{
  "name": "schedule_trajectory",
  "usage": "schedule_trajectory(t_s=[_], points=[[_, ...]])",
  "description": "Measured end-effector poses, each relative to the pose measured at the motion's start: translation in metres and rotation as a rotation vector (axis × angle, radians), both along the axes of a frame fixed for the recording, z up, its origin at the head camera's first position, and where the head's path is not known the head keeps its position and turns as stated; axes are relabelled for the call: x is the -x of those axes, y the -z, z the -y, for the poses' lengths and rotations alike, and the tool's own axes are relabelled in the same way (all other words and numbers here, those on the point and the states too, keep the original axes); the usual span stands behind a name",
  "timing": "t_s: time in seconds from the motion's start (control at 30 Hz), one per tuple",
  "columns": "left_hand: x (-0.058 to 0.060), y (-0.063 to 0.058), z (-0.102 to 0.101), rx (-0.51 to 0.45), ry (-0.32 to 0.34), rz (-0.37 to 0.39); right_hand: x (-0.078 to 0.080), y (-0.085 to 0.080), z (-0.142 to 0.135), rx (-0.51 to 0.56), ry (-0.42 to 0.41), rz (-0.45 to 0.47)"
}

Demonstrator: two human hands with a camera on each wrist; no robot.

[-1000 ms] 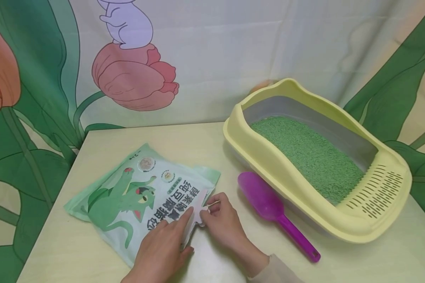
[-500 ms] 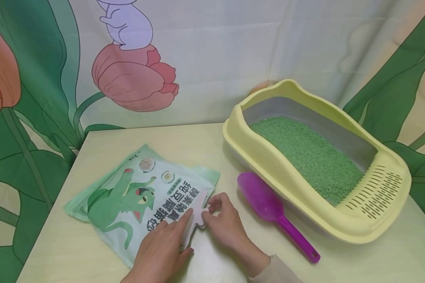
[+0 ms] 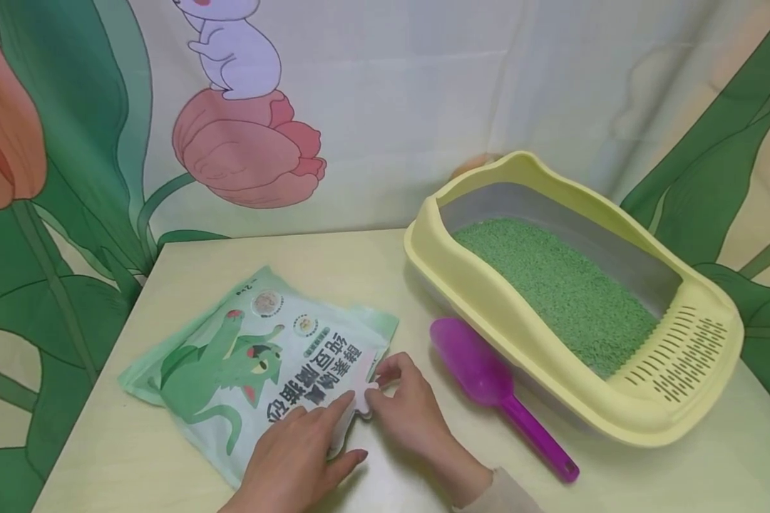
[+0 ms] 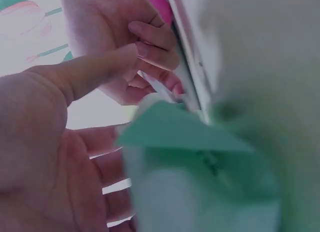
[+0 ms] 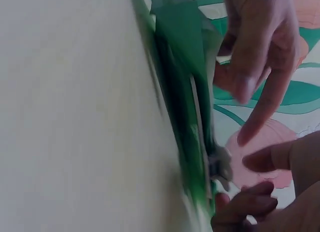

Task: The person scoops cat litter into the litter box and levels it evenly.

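A mint-green and white bag of cat litter (image 3: 218, 349), printed with a green cat, lies on the table at the left. At its right edge sits a small pale bag clip (image 3: 363, 400), seen side-on as a knobbed shape (image 5: 224, 168) in the right wrist view. My left hand (image 3: 298, 445) lies over the bag's near corner, index finger stretched to the clip and thumb spread out. My right hand (image 3: 407, 402) holds the clip's outer end, its thumb and curled fingers right at the bag's edge. The clip's grip on the bag is partly hidden by the fingers.
A yellow-rimmed litter box (image 3: 468, 263) stands at the right, holding green pellets (image 3: 565, 285). A purple scoop (image 3: 481, 370) lies between it and my right hand. A curtain (image 3: 391, 128) printed with tulips and a white animal hangs behind the table (image 3: 186, 256).
The head view has tilted up slightly, so everything sits a little lower. My left thumb has spread outward and its index finger has come nearer the clip. My right hand has barely moved.
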State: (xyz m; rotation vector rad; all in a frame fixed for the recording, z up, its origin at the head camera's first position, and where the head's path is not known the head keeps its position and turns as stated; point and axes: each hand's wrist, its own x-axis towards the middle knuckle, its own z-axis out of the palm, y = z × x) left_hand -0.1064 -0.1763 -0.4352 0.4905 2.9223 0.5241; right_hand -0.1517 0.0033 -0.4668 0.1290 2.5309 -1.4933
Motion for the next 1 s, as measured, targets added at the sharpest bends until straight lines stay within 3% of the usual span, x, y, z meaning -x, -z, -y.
schedule_trajectory(t_s=[0.13, 0.23, 0.47, 0.63, 0.7, 0.83, 1.0], points=[[0.004, -0.010, 0.001, -0.009, 0.018, 0.012, -0.002, -0.014, -0.009, -0.031, -0.029, -0.012], [0.009, -0.022, 0.001, -0.029, -0.008, 0.026, -0.004, -0.031, -0.022, -0.047, -0.040, -0.025], [0.024, -0.052, 0.013, -0.055, -0.078, -0.072, -0.007, -0.084, -0.070, -0.067, -0.081, -0.111], [0.035, -0.067, 0.026, -0.104, -0.071, -0.138, -0.011, -0.126, -0.113, -0.195, -0.135, -0.147], [0.040, -0.074, 0.031, -0.118, -0.072, -0.123, -0.012, -0.142, -0.130, -0.250, -0.157, -0.164], [0.054, -0.088, 0.041, -0.132, -0.070, -0.121, -0.003, -0.170, -0.162, -0.357, -0.184, -0.216], [0.081, -0.100, 0.040, -0.135, -0.070, -0.120, 0.029, -0.189, -0.191, -0.443, -0.151, -0.225]])
